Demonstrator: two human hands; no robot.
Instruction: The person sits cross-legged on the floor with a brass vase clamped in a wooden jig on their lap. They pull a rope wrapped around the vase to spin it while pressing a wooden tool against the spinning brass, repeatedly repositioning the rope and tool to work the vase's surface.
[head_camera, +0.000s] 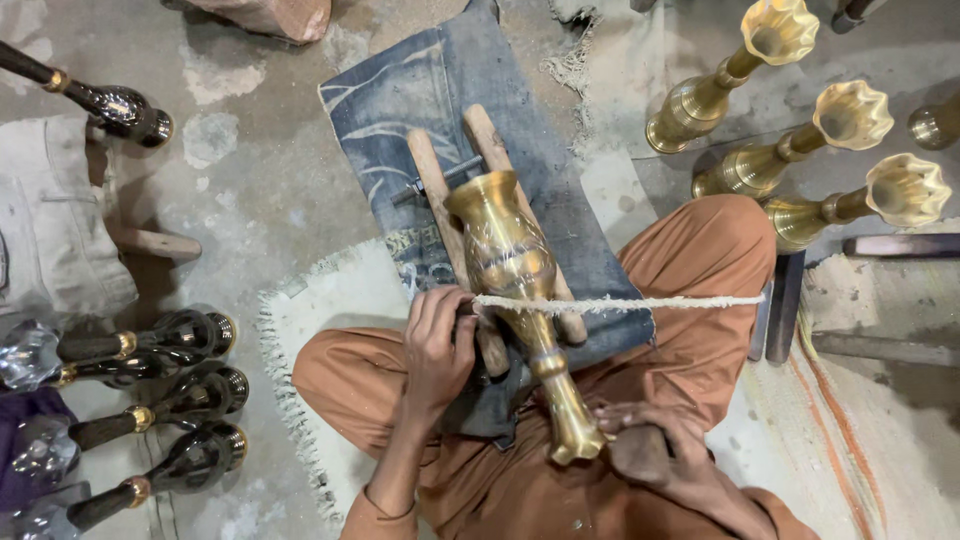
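Note:
A brass vase (512, 262) lies on two wooden bars (440, 205) over a strip of blue denim cloth (440, 75). A pale rope (640, 303) is stretched across the vase's narrow waist and runs off to the right. My left hand (437, 345) presses on the rope and the vase's neck at the left. My right hand (655, 450) sits by the vase's flared foot and is closed around a dark object, which I cannot make out. My legs, in orange trousers, lie under the work.
Three brass vases (800, 100) lie at the upper right. Several dark, blackened vases (170, 390) lie at the left, with another (110, 100) at the upper left. A fringed white mat (320, 300) covers the concrete floor. Dark bars (785, 300) lie at the right.

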